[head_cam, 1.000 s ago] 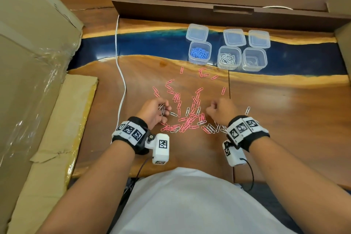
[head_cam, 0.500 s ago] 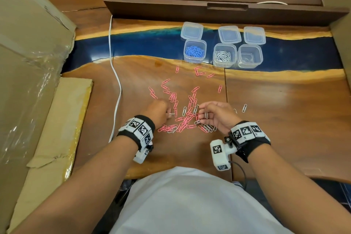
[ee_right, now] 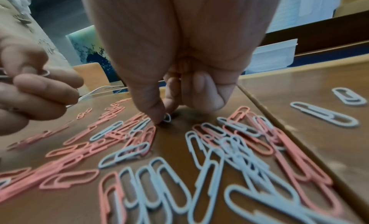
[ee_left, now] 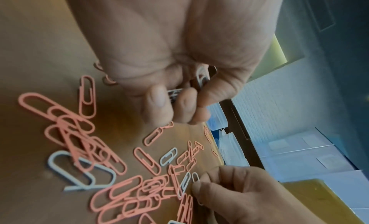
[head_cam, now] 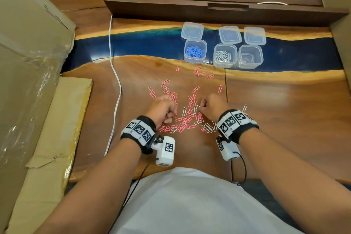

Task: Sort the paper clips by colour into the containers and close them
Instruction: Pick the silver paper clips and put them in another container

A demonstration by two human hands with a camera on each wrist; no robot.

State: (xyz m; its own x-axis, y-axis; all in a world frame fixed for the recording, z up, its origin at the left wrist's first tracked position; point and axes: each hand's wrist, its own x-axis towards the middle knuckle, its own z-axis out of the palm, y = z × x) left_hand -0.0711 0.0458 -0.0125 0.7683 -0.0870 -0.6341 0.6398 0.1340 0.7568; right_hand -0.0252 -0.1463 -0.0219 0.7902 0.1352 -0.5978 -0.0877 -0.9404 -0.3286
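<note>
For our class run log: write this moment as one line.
left hand: holds white clips | right hand: pinching white paper clip on table | pink clips: unsorted | containers: open

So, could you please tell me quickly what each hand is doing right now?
Left hand: fingers curled round several white paper clips.
Right hand: pinching one white clip on the table.

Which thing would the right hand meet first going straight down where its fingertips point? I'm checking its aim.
Likely the white paper clip under the right hand, on the table; contact already looks made, though depth is unclear.
</note>
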